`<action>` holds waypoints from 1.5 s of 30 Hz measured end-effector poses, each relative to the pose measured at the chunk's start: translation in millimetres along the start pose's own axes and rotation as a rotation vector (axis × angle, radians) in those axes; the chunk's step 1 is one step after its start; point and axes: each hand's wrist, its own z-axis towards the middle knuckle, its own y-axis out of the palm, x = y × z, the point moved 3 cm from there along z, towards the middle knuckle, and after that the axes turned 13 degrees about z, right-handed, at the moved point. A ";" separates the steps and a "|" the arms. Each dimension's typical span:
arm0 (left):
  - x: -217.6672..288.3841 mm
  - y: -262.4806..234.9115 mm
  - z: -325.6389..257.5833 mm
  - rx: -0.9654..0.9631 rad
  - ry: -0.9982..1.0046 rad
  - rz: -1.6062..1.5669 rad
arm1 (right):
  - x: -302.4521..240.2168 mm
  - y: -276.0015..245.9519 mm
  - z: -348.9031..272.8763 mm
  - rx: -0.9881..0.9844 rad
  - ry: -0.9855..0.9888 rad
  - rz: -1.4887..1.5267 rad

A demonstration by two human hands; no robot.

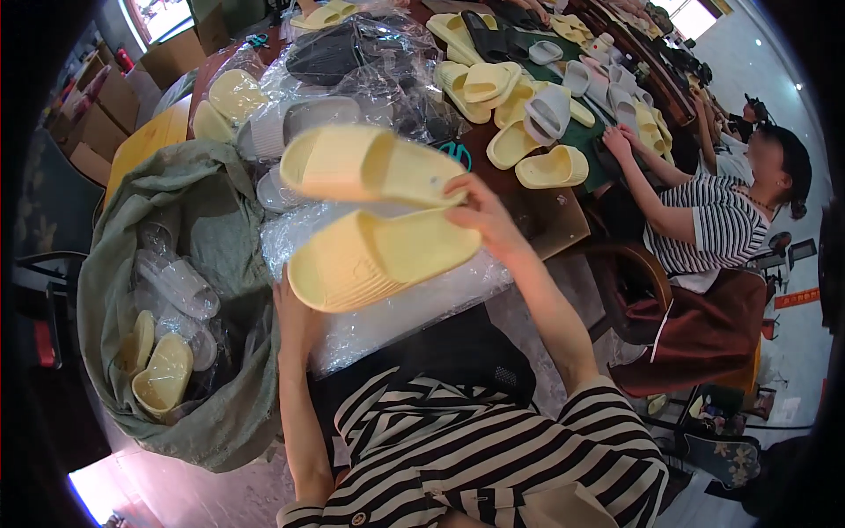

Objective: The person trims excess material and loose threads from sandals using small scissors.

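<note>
Pale-yellow slides are hovering over clear plastic film, prob. light, bendy foam, not v. slippery, so I'm pinching both heel ends w/ my R hand; L hand is half-hiding behind one, grip unclear.

Window glare; upper held slipper seems blurred; edges dark, bent.

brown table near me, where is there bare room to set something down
A small bare patch of brown table lies right of the right hand, just nearer than the closest loose yellow slipper. Beyond, it is crowded with other slippers; left of those, clear plastic covers much.
</note>
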 end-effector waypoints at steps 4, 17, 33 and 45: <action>-5.8 24.1 -13.5 -0.057 0.074 0.345 | 59.5 -5.9 13.8 -0.162 0.200 -0.147; -11.0 30.0 -12.4 -0.050 0.058 0.346 | 36.2 -29.4 -82.9 -0.469 -0.387 -1.121; -37.8 22.9 -12.6 0.008 0.025 0.025 | 48.4 -105.6 49.0 0.007 -0.280 -0.777; 93.2 -20.0 3.2 0.245 0.288 -0.036 | 92.3 -136.4 188.4 0.397 0.130 -1.375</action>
